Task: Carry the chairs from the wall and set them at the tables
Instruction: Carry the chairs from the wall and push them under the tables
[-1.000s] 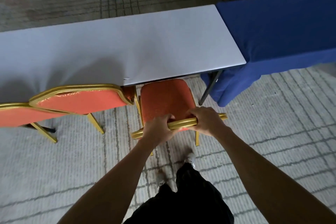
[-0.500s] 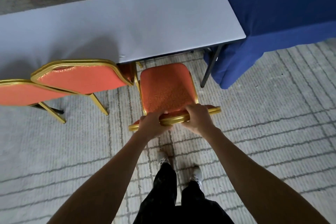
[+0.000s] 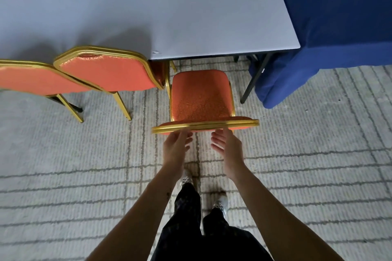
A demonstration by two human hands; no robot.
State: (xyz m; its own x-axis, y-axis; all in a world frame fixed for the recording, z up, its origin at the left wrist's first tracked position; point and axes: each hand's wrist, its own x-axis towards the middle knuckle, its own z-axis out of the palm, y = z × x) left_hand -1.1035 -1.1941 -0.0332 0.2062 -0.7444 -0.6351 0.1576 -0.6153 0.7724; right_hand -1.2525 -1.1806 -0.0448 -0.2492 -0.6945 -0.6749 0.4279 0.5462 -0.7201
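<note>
An orange chair [image 3: 200,99] with a gold frame stands on the carpet at the near edge of the long white table [image 3: 169,23], its seat facing the table. My left hand [image 3: 177,146] and my right hand [image 3: 226,144] hover just behind the top of its backrest, fingers loosely spread and holding nothing. The left fingertips are close under the gold rim. Two more orange chairs stand to the left at the same table, one [image 3: 106,70] next to it and another [image 3: 31,79] at the frame's left edge.
A table under a blue cloth [image 3: 339,17] adjoins the white table on the right, the cloth hanging to the floor. The white table's dark leg [image 3: 252,82] stands right of the chair. Grey lined carpet [image 3: 84,176] lies around my legs and shoes.
Both hands have let go of the chair's backrest and drawn back a little with fingers opened. The chair now stands on its own, further from me.
</note>
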